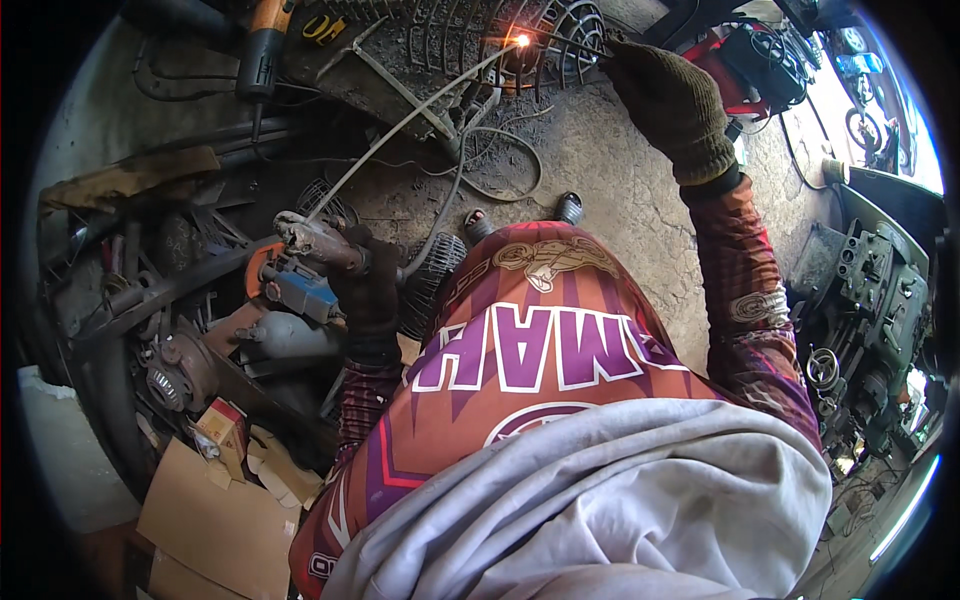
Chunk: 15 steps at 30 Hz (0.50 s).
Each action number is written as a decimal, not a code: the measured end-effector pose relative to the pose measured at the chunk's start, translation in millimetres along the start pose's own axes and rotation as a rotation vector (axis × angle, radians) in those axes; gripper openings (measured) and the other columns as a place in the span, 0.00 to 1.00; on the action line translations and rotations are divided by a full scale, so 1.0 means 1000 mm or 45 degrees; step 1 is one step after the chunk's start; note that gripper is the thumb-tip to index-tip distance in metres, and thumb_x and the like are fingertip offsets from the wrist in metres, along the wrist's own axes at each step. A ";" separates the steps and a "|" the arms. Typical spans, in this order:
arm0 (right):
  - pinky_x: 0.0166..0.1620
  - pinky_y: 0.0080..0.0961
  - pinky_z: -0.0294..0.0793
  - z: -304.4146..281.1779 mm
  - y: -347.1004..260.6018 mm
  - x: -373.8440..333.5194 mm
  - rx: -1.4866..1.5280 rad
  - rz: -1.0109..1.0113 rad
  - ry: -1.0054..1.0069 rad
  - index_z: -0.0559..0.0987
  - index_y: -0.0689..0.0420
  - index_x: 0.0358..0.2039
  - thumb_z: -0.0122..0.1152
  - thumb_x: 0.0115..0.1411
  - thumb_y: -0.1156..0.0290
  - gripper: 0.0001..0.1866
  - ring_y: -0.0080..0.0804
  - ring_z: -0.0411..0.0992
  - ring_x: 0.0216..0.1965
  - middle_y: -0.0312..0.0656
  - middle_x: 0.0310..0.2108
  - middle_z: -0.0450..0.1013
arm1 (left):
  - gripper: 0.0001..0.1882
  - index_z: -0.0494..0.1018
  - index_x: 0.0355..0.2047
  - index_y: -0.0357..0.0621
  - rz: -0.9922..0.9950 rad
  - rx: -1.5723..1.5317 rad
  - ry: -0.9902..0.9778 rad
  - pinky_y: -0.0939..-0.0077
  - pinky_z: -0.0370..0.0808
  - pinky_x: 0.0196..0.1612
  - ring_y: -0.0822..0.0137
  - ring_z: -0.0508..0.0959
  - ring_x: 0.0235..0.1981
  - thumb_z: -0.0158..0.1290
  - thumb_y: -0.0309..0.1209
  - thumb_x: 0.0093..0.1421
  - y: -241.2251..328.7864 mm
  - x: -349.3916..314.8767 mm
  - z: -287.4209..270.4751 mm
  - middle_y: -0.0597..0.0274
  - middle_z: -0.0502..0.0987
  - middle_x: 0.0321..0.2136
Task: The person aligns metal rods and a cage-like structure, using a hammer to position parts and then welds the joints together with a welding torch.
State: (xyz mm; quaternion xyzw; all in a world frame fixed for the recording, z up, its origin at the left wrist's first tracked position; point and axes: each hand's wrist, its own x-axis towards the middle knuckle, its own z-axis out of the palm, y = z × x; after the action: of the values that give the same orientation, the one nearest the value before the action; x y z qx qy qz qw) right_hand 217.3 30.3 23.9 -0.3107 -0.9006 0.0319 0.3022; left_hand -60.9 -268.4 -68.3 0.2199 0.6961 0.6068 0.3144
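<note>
My left hand (pixel 368 285), in a dark glove, is closed around a welding electrode holder (pixel 318 241). A long pale welding rod (pixel 400 122) runs from its jaws up to a bright glowing spot (pixel 522 41) on a dark wire cage (pixel 570 62). At the upper right, my right hand (pixel 668 108), in a brown knit glove, is closed on a thin dark metal rod (pixel 575 44) that reaches toward the glow. The fingertips are partly hidden by the glove's back. The cage lies at the edge of a dirty metal worktable (pixel 375 85).
An orange and grey power tool (pixel 266 50) stands at the upper left. A cable (pixel 540 170) loops over the concrete floor. Scrap metal, a blue power tool (pixel 303 292) and a cardboard box (pixel 220 515) crowd the left. A red machine (pixel 735 70) and a lathe-like machine (pixel 865 310) stand right.
</note>
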 end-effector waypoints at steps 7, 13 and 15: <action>0.40 0.30 0.82 0.003 0.012 -0.005 -0.026 -0.150 0.109 0.81 0.57 0.38 0.74 0.51 0.71 0.14 0.40 0.81 0.36 0.43 0.36 0.81 | 0.15 0.71 0.41 0.39 0.021 0.002 0.012 0.79 0.70 0.22 0.76 0.72 0.21 0.59 0.26 0.53 0.025 -0.006 0.015 0.64 0.73 0.24; 0.40 0.29 0.82 0.005 0.017 -0.008 -0.087 -0.159 0.083 0.81 0.58 0.41 0.74 0.51 0.71 0.17 0.40 0.81 0.37 0.44 0.36 0.81 | 0.20 0.70 0.43 0.38 -0.624 -0.083 0.325 0.78 0.73 0.28 0.72 0.73 0.24 0.61 0.34 0.55 0.057 0.021 0.019 0.62 0.74 0.27; 0.39 0.29 0.82 0.001 0.013 -0.003 -0.068 -0.174 0.079 0.81 0.58 0.41 0.73 0.53 0.71 0.15 0.40 0.81 0.37 0.44 0.36 0.81 | 0.21 0.70 0.45 0.37 -0.380 0.206 0.398 0.76 0.75 0.30 0.69 0.74 0.26 0.62 0.36 0.55 0.053 0.022 0.013 0.59 0.74 0.30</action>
State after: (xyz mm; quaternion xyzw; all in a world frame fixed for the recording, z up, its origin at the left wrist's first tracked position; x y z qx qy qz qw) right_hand 226.0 39.2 17.9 -0.2575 -0.9104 -0.0226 0.3229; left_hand -71.5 -235.5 -21.1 0.0424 0.8075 0.5225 0.2703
